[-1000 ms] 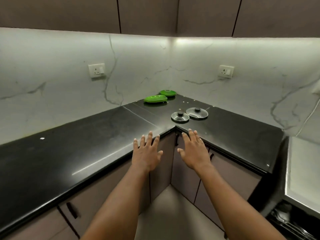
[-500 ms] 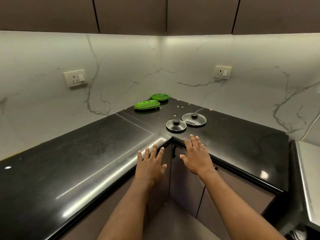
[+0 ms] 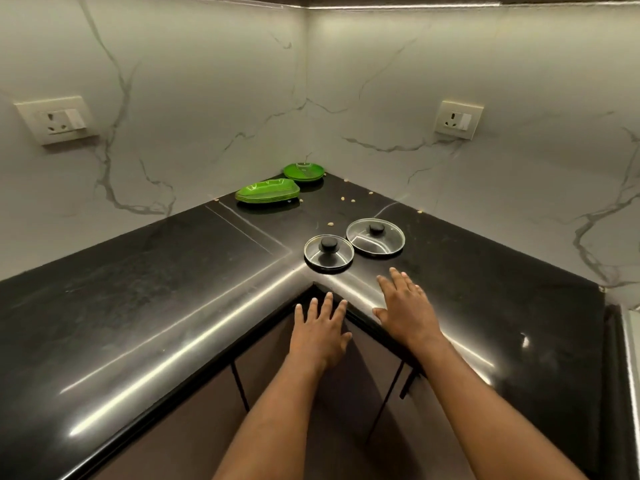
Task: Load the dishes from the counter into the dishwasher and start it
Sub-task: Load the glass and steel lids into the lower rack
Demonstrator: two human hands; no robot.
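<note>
Two glass pot lids with black knobs lie flat near the inner corner of the black counter [image 3: 145, 278]: a smaller lid [image 3: 328, 252] and a larger lid [image 3: 375, 236] just behind it to the right. Farther back sit a stack of green oblong plates [image 3: 267, 191] and a stack of green round plates [image 3: 304, 172] by the wall. My right hand [image 3: 406, 306] stretches flat over the counter edge, fingers straight, a short way in front of the lids. My left hand [image 3: 320, 332] hovers open below the counter's corner. Neither hand holds anything.
Small pale crumbs [image 3: 330, 223] are scattered on the counter around the plates and lids. Marble walls with two sockets [image 3: 57, 120] [image 3: 458, 119] close the corner. Brown cabinet doors [image 3: 194, 420] run under the counter. A steel edge [image 3: 632, 341] shows at the far right.
The view has moved closer to the corner and tipped down. Both hands have advanced toward the lids; the right hand now reaches over the counter edge.
</note>
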